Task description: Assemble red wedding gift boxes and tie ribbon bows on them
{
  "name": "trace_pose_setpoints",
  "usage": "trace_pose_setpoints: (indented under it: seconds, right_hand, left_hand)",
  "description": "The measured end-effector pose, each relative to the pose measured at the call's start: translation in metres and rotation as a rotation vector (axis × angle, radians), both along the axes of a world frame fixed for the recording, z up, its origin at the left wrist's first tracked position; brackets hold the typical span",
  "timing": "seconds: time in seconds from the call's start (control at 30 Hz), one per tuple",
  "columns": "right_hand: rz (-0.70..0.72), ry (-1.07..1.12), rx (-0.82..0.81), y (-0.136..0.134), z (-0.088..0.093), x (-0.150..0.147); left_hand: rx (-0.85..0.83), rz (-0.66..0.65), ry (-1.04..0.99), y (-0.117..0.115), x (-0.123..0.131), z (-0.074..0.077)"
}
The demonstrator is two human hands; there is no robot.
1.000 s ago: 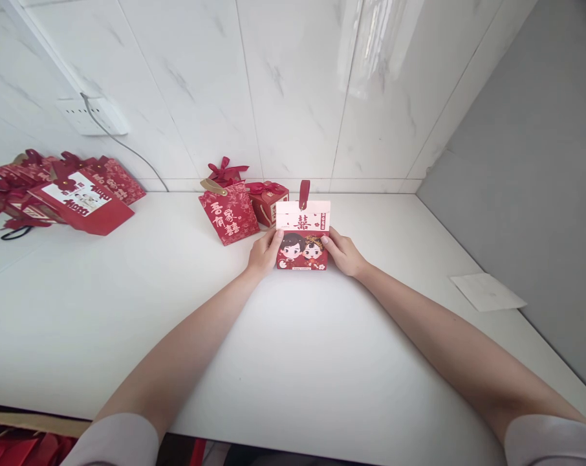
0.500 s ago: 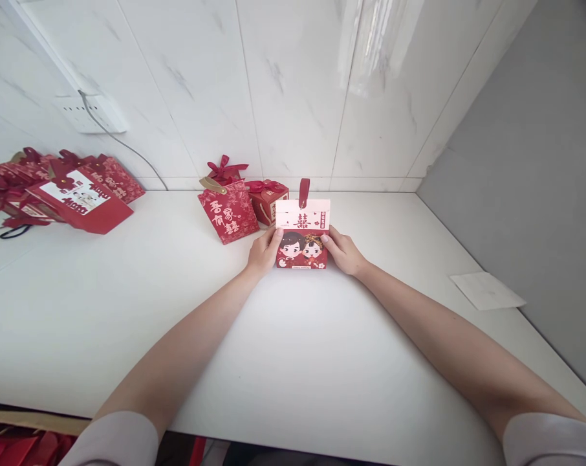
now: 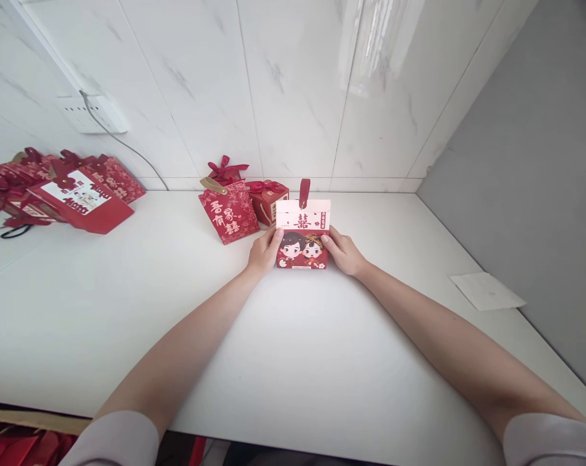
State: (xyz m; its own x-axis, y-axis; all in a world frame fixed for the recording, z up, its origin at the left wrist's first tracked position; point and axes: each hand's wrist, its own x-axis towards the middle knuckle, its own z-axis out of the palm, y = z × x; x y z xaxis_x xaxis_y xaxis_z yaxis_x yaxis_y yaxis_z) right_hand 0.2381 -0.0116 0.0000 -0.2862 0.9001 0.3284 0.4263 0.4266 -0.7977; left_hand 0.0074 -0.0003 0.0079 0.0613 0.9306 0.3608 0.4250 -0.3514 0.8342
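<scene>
A red and pale pink gift box (image 3: 303, 236) stands upright on the white table (image 3: 293, 349), its front printed with two cartoon figures. A dark red ribbon loop rises from its top. My left hand (image 3: 265, 251) is closed on the box's left side, thumb on the front. On the opposite side my right hand (image 3: 344, 251) grips it the same way. The fingers behind the box are hidden. Just behind and left are a flat-fronted red box (image 3: 229, 212) with white characters and a red box with a bow (image 3: 270, 202).
Several red gift boxes (image 3: 99, 200) are heaped at the far left, below a wall socket (image 3: 92, 114) with a grey cable. A white paper (image 3: 488, 290) lies by the grey panel (image 3: 530, 162) on the right. More red items (image 3: 26, 446) show under the table's front left edge.
</scene>
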Motion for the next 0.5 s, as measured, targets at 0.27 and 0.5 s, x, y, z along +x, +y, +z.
trace_pose_setpoints:
  seconds: [0.27,0.5]
  right_hand:
    - [0.072,-0.003,0.038,0.0004,-0.0031,0.0041]
    - [0.152,-0.102,0.162,-0.0005,-0.0064,-0.0014]
  left_hand:
    - [-0.014,-0.005,-0.052,0.0038,-0.0007,-0.0010]
    - [0.212,0.019,0.056,0.0034,-0.0017,-0.0006]
